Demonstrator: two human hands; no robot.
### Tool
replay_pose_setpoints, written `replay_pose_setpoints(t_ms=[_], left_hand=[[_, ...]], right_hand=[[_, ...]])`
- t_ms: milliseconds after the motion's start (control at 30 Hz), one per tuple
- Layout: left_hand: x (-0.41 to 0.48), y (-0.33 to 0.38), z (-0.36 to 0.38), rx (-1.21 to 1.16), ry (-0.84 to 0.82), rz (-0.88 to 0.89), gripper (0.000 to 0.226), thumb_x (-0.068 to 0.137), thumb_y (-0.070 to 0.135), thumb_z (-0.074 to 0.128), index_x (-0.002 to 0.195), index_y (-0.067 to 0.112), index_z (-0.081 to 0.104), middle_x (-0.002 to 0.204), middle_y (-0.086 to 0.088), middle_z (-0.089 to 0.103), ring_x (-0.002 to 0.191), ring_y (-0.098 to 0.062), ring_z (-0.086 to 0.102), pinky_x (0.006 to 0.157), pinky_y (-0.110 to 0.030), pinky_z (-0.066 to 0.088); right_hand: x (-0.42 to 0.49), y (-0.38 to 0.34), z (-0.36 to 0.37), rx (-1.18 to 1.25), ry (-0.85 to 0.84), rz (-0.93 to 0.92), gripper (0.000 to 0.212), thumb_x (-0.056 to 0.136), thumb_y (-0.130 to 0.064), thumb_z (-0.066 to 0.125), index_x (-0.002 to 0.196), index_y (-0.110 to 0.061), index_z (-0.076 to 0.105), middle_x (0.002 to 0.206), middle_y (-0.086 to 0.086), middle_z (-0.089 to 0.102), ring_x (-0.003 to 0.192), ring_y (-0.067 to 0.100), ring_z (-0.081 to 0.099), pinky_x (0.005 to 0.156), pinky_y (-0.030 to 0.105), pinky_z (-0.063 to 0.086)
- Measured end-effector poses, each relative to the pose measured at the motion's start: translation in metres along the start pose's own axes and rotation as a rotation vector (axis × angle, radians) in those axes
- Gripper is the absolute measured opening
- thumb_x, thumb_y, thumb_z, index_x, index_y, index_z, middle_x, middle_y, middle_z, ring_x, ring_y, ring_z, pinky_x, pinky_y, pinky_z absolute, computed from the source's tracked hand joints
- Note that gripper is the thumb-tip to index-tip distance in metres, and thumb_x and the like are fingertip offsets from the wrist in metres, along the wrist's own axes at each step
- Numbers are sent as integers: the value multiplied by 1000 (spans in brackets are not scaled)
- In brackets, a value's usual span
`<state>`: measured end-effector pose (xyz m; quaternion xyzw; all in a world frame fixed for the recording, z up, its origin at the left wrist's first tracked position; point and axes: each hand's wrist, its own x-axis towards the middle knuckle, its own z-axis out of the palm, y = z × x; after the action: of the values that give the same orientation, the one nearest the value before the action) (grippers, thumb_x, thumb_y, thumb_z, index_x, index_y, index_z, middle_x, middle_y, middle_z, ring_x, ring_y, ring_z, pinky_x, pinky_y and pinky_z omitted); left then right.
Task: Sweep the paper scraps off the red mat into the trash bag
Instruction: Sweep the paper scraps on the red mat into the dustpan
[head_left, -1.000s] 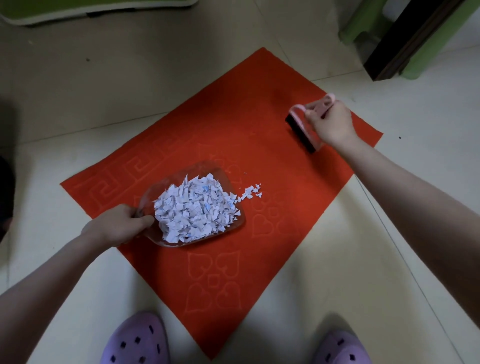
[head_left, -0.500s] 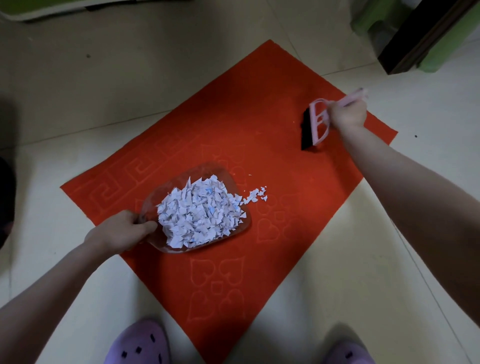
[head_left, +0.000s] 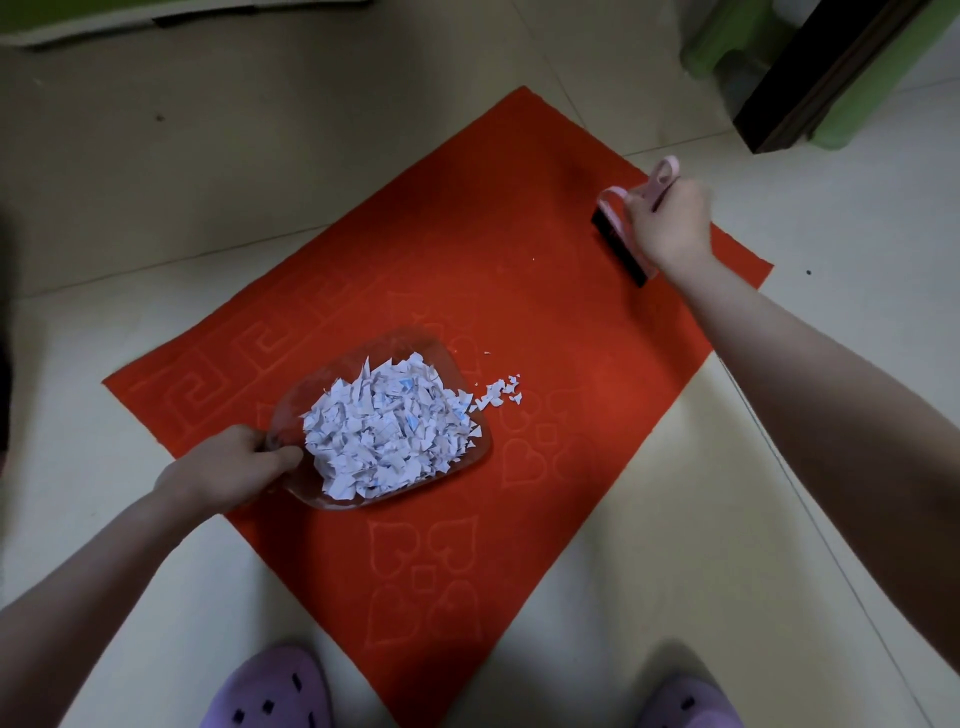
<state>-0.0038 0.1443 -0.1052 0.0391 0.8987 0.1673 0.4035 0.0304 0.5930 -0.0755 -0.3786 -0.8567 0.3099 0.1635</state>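
Home interior: pale tiled floor (head_left: 260, 182) under red mat (head_left: 571, 322); purple slippers (head_left: 265, 691) at mat's near corner; green stool (head_left: 711, 41) beyond mat's far edge.

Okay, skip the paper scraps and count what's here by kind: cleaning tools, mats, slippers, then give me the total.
Cleaning tools: 2 (clear dustpan, pink brush)
Mats: 1 (red mat)
Slippers: 2 (left slipper, right slipper)
Total: 5
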Motion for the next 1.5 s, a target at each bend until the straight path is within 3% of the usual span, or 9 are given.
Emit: replay_pose_setpoints(t_ms=[200, 333, 433, 667, 800, 900, 1167, 1333, 1500], left_hand=[[1, -2, -1, 1, 3, -4, 42, 89, 29, 59, 52, 9, 55, 39, -2, 50, 32, -15, 42, 45, -22, 32], [1, -3, 1, -11, 2, -9, 39, 89, 29, 59, 56, 7, 57, 41, -2, 50, 34, -16, 41, 44, -21, 32], [1, -3, 1, -2, 2, -4, 39, 89, 30, 59, 57, 7, 58, 42, -3, 49, 35, -16, 41, 44, -22, 31], [3, -3, 1, -14, 0, -3, 40, 89, 28, 59, 55, 8, 56, 41, -3, 48, 35, -17, 40, 44, -22, 31], [4, -4, 2, 6, 8, -7, 38, 88, 31, 59, 57, 8, 58, 42, -3, 50, 35, -16, 42, 45, -22, 32], [4, -4, 2, 10, 17, -7, 39, 88, 31, 59, 57, 7, 58, 41, -2, 50, 34, -15, 42, 45, -22, 32], [8, -3, 3, -18, 15, -7, 37, 87, 29, 60, 59, 5, 61, 42, -3, 52, 37, -18, 44, 46, -23, 34], [9, -6, 3, -17, 7, 0, 37, 86, 31, 60, 57, 7, 61, 44, -4, 53, 39, -19, 45, 50, -25, 34], [9, -5, 3, -19, 12, -5, 37, 87, 30, 59, 58, 6, 60, 44, -5, 52, 37, -18, 44, 49, -25, 34]], right_hand=[[4, 16, 22, -179, -62, 13, 33, 92, -43, 58, 93, -12, 69, 95, 17, 70, 94, 34, 65, 76, 36, 46], [-62, -7, 27, -138, -339, -334, 40, 91, -48, 57, 93, -11, 72, 88, 9, 73, 85, 24, 68, 73, 36, 50], [-116, -9, 17, -52, -514, -542, 22, 92, -25, 62, 106, -13, 72, 107, -1, 72, 95, 10, 66, 86, 23, 49], [-35, 36, -5, -49, 55, -265, 30, 95, -42, 54, 101, -19, 72, 93, 2, 72, 83, 17, 66, 74, 31, 48], [3, 57, -5, -164, 118, 23, 24, 98, -34, 49, 84, -15, 55, 83, 16, 63, 76, 29, 59, 69, 35, 43], [-2, 53, 12, -239, 11, -7, 27, 97, -32, 53, 97, -9, 67, 99, 23, 69, 93, 37, 64, 71, 35, 43], [-61, 9, 35, -216, -517, -658, 26, 90, -8, 59, 113, -14, 69, 114, 7, 70, 107, 27, 63, 88, 36, 48], [-80, -9, 2, -158, -801, -588, 22, 91, -20, 63, 111, -17, 70, 108, -5, 71, 97, 7, 64, 87, 21, 49], [-42, -16, -18, -87, -448, -498, 21, 91, -18, 59, 109, -20, 72, 101, -6, 70, 88, 3, 60, 67, 5, 36]])
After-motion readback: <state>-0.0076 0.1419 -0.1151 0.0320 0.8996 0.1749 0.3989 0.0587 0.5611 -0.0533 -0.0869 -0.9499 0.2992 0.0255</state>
